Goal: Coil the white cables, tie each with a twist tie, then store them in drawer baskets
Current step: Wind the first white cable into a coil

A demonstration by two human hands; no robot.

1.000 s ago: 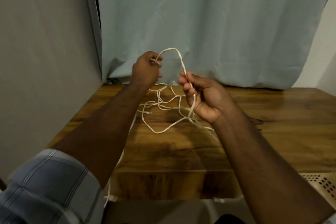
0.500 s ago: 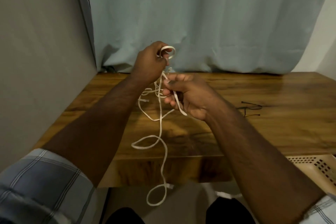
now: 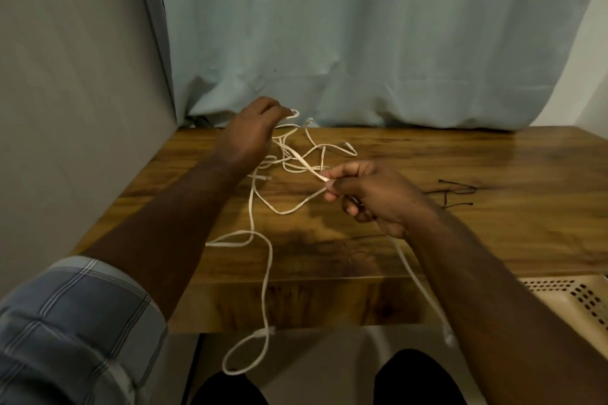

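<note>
The left hand (image 3: 250, 138) hangs over the far left part of the desk with its fingers curled, the fingertips pinched on a small loop of thin white cable (image 3: 289, 154) near the curtain. The right hand (image 3: 371, 197) sits nearer and to the right, thumb and forefinger closed on a flat stretch of the same white cable, the other fingers folded loosely under the palm. A further length of cable runs out from beneath this hand and drops past the desk's front edge beside the forearm.

Between the two hands the cable lies in a loose tangle on the glossy brown wooden desk (image 3: 493, 240), with several connector ends showing among the strands. One strand trails forward from the tangle, curves across the desk, falls over the front edge and ends in a hanging loop above the floor.

To the right of the right hand, a few thin black twist ties (image 3: 457, 192) lie on the desk. A beige perforated plastic basket (image 3: 572, 296) shows at the lower right, below desk level. A pale blue-grey curtain (image 3: 378, 36) hangs behind the desk. The left arm wears a rolled blue checked sleeve (image 3: 75, 322).
</note>
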